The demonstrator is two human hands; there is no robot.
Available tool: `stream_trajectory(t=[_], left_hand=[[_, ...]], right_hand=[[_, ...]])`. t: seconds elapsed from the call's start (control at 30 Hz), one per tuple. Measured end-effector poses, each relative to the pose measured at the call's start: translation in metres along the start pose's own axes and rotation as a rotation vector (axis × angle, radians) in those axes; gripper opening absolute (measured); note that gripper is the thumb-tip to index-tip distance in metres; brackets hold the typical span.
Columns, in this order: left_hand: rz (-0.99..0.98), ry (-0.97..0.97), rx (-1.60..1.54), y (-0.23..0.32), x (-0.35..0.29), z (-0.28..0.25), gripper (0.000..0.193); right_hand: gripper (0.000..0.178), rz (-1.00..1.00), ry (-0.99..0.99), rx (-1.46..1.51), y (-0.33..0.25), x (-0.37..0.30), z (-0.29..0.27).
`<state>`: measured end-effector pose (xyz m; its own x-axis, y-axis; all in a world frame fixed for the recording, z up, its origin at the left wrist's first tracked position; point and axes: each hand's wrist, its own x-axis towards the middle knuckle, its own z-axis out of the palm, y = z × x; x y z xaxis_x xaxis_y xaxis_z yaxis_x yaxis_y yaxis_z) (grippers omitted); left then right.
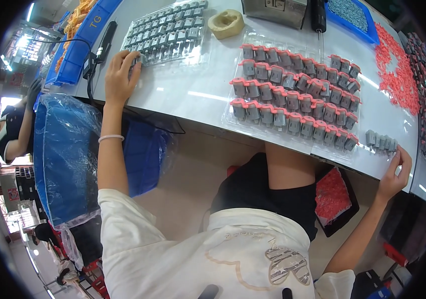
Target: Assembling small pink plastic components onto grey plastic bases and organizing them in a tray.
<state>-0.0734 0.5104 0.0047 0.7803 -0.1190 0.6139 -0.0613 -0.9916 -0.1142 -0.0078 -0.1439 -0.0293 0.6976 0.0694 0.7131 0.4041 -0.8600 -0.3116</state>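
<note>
A clear plastic tray (200,59) at the far left holds rows of small grey block-shaped parts (165,30). At its near-left corner my left hand (118,82) has its thumb and fingers closed round a small grey part (140,59), partly covered by the fingers. At the right front edge of the table a short row of grey parts (381,140) lies on the white top. My right hand (396,174) pinches at the right end of that row, fingertips on the last part. Between the hands, another clear tray (230,115) carries grey parts with pink-red caps (292,94).
Behind the trays are a beige ring-shaped piece (226,24), a metal box (276,11) and a black electric screwdriver (318,17). A blue tray of small screws (350,16) and loose pink-red pieces (397,70) lie right. Blue bins (68,154) stand left; a co-worker's arm (21,127) shows beyond.
</note>
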Motion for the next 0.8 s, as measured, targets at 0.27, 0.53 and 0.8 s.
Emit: stream_trajectory(t=[0.27,0.53,0.8], left_hand=[[0.042,-0.048,-0.005,-0.007,0.016,-0.002,0.018],[0.045,-0.101,0.038,-0.001,0.017,-0.003,0.018],[-0.079,-0.033,-0.037,0.008,0.004,-0.005,0.020]], right_hand=[[0.015,0.000,-0.003,0.001,-0.004,0.002,0.001],[0.015,0.015,-0.004,0.003,-0.003,0.001,0.002],[0.014,0.027,0.005,0.014,-0.005,0.002,0.002]])
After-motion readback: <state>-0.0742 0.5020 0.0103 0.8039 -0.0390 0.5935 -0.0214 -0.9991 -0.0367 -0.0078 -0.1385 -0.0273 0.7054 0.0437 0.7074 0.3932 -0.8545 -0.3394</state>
